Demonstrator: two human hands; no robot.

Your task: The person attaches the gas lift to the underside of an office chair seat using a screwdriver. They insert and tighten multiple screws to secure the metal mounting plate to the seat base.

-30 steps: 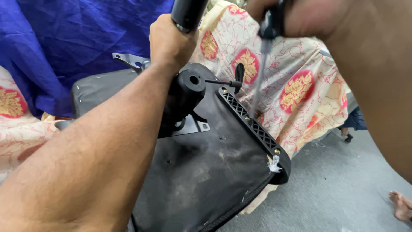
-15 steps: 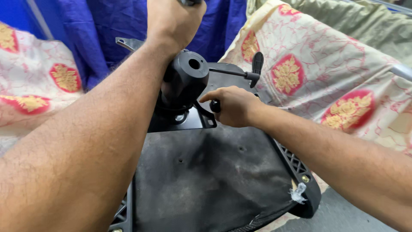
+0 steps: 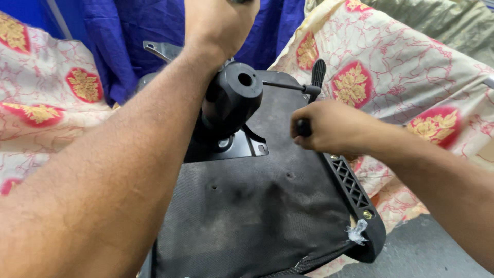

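Observation:
An upturned black chair seat [image 3: 257, 221] lies across patterned cloth, its black tilt mechanism [image 3: 234, 98] pointing up on a metal plate [image 3: 242, 149]. My left hand [image 3: 221, 23] is closed above the mechanism around a dark cylinder [image 3: 242, 1] that is mostly cut off by the top edge. My right hand [image 3: 332, 126] is closed on a black tool handle [image 3: 303, 127] at the seat's right side, just below the thin lever with a black paddle end [image 3: 318, 72]. The tool's tip is hidden by the hand.
A black plastic grid strip [image 3: 350, 183] with a brass bolt [image 3: 367, 214] runs along the seat's right edge, and a white torn scrap [image 3: 356, 231] hangs near its corner. Blue fabric [image 3: 128, 36] lies behind, floral cloth [image 3: 401, 67] on both sides, and grey floor [image 3: 427, 252] at bottom right.
My right hand came down from the upper right with the tool, reached the mechanism, then shifted right to the seat's edge. My left hand kept its grip above the mechanism.

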